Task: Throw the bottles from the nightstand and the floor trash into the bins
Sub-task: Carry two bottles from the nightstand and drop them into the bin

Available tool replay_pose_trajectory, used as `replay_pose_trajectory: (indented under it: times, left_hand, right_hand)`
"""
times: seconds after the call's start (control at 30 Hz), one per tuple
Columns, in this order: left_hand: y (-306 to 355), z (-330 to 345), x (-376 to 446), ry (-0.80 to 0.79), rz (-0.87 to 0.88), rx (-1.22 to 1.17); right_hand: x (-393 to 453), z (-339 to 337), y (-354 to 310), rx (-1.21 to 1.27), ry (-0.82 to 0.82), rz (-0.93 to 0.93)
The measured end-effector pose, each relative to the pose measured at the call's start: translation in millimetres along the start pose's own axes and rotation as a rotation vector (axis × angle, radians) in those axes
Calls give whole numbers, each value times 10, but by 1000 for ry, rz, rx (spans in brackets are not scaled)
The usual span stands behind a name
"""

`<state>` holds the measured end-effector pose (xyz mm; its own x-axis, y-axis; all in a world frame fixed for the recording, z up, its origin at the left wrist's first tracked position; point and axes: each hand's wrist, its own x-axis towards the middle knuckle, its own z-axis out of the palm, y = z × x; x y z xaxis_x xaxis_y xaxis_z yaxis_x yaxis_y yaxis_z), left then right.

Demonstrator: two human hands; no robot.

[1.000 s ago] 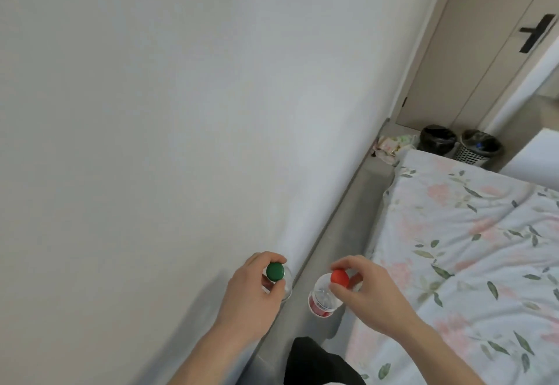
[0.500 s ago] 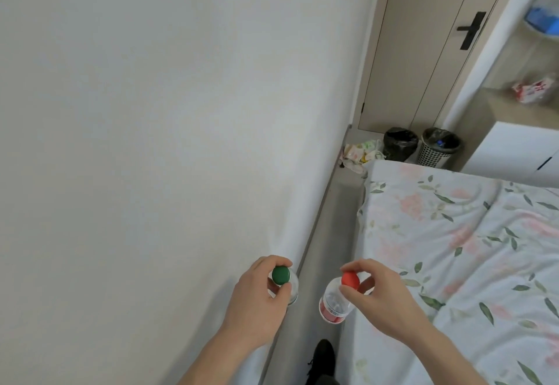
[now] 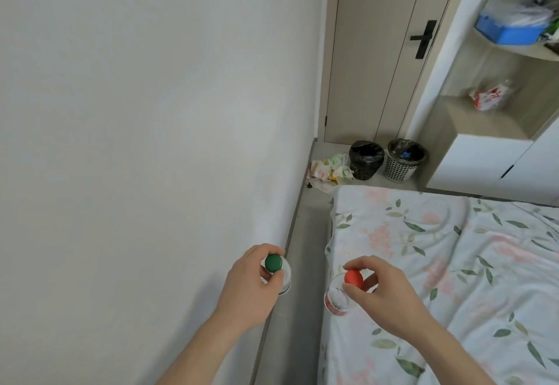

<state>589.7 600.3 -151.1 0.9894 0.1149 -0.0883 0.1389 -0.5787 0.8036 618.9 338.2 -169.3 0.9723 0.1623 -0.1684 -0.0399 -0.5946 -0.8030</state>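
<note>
Currently carrying: left hand (image 3: pixel 248 291) pinches green-capped bottle (image 3: pixel 276 269), right hand (image 3: pixel 384 294) pinches red-capped bottle (image 3: pixel 340 292); next, reach bins (image 3: pixel 366 159).

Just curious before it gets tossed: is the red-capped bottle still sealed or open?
Sealed: the red cap sits on the bottle, pinched by the right hand. How tightly it's screwed, cannot tell.
</note>
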Motion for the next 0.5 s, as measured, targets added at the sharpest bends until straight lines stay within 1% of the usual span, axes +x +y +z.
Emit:
replay_pose_trajectory:
  times: [0.27,0.5]
  left_hand:
    - [372,469,1465,-135,108,-10]
    - [619,1004,3224,-270,185,8]
  right_hand:
    - [825,-508,260,52,140,96]
    - [1905,-829,456,69,273,218]
